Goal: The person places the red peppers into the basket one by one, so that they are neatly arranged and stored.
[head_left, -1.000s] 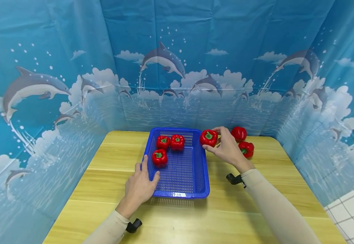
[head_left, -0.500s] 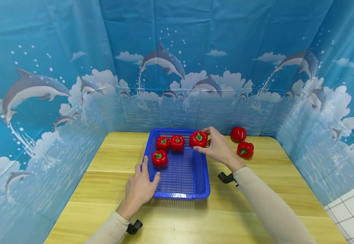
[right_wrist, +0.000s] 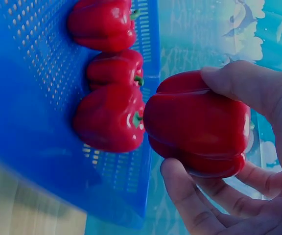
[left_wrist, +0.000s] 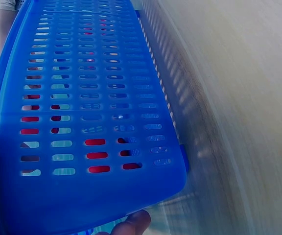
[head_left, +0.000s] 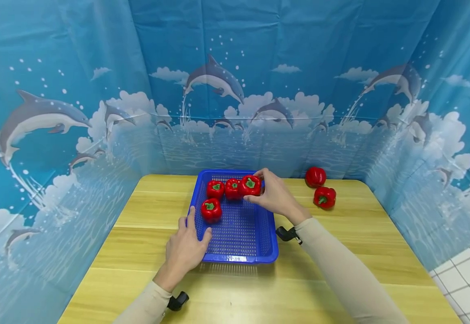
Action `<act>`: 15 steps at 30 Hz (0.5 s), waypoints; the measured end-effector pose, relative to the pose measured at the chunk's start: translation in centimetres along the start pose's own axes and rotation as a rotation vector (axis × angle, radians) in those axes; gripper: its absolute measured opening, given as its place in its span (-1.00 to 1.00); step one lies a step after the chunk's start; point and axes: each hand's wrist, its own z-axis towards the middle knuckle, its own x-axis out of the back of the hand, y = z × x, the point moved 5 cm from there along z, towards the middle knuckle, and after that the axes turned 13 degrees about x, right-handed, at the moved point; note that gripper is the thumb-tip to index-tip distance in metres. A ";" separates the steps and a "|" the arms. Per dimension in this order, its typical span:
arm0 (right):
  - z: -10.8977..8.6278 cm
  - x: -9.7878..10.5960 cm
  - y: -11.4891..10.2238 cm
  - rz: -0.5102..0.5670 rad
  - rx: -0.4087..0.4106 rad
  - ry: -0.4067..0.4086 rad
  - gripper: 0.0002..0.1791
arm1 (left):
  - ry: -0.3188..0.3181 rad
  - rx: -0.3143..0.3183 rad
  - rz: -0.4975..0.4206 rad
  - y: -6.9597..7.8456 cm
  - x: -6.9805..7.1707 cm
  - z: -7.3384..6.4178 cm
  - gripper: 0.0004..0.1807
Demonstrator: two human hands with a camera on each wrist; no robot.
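My left hand (head_left: 186, 246) holds the near left corner of a blue plastic basket (head_left: 274, 238), thumb over the rim and fingers along the left side. In the left wrist view a fingertip (left_wrist: 139, 220) shows beside the slotted wall. My right hand (head_left: 274, 194) grips a red bell pepper (head_left: 250, 185) with a green stem, thumb on one side and fingers on the other. In the right wrist view this pepper (right_wrist: 197, 125) hangs above the basket. Three red bell peppers sit inside: one at back left (head_left: 215, 189), one beside it (head_left: 232, 189), one nearer (head_left: 211, 210).
Two more red bell peppers, one at the back (head_left: 315, 177) and one in front of it (head_left: 324, 198), lie on the wooden table (head_left: 235, 297) right of the basket. A blue dolphin-print curtain (head_left: 235, 144) hangs behind the table and on both sides.
My right hand has carried its pepper leftward, from the basket's right rim to over the inside, near the back peppers. The left hand and basket have stayed put.
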 end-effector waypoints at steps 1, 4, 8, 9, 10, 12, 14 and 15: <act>0.1 -0.1 -0.1 -0.001 -0.002 -0.004 -0.12 | 0.002 -0.001 -0.001 0.0 0.0 0.0 0.07; 0.4 -0.6 -0.6 0.000 -0.003 -0.014 -0.14 | 0.007 -0.002 0.001 -0.1 0.0 0.0 0.07; 0.8 -1.2 -1.0 0.002 -0.011 -0.028 -0.16 | 0.007 -0.003 0.002 -0.1 0.1 0.0 0.07; 0.8 -1.3 -1.1 0.004 -0.013 -0.034 -0.16 | 0.006 -0.004 0.001 -0.1 0.1 0.0 0.07; 0.9 -1.5 -1.1 0.004 -0.015 -0.038 -0.16 | 0.006 -0.005 0.002 -0.1 0.1 0.0 0.07; 1.1 -1.8 -1.3 0.010 -0.019 -0.047 -0.16 | 0.004 -0.007 0.002 -0.1 0.1 0.1 0.07; 1.3 -2.1 -1.4 0.017 -0.021 -0.056 -0.15 | 0.003 -0.007 0.001 0.0 0.0 0.1 0.07; 1.3 -2.3 -1.5 0.019 -0.022 -0.060 -0.15 | 0.004 -0.007 0.002 0.0 0.0 0.1 0.06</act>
